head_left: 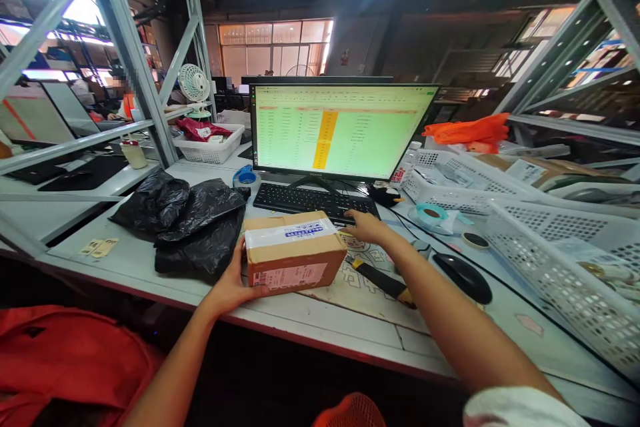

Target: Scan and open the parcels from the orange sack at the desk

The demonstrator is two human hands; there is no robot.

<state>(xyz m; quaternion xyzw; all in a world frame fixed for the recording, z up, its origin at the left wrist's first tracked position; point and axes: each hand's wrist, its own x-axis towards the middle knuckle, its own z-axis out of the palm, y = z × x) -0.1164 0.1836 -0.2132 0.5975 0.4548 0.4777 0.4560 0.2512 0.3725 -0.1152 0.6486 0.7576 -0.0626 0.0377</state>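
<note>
Head view: the cardboard box (293, 250) sits on the white surface (320, 323), and the left hand (240, 280) holds it by its left end, thumb along the lower front edge and fingers around the side. The right hand (367, 225) is just beyond the box's right end, fingers partly spread with nothing visible in them, over the near right part of the black keyboard (287, 197), which lies behind the box; whether a fingertip presses a key, I cannot tell. The step in hand looks like steadying the box with one hand while the other works at the keys. To do this well, a light, even hold at the left end should be enough, since a hard squeeze could dent the cardboard; the box seems best left square, its printed label (295, 275) facing the person. The right wrist would do well to be high, because the utility knife (383, 278) lies just right of the box, beneath that forearm, and I cannot make out whether its blade is out. Left of the box, the black plastic bags (205, 220) bunch close by, so sliding it that way could snag them. Behind it, the monitor (340, 133) is in clear sight.
</note>
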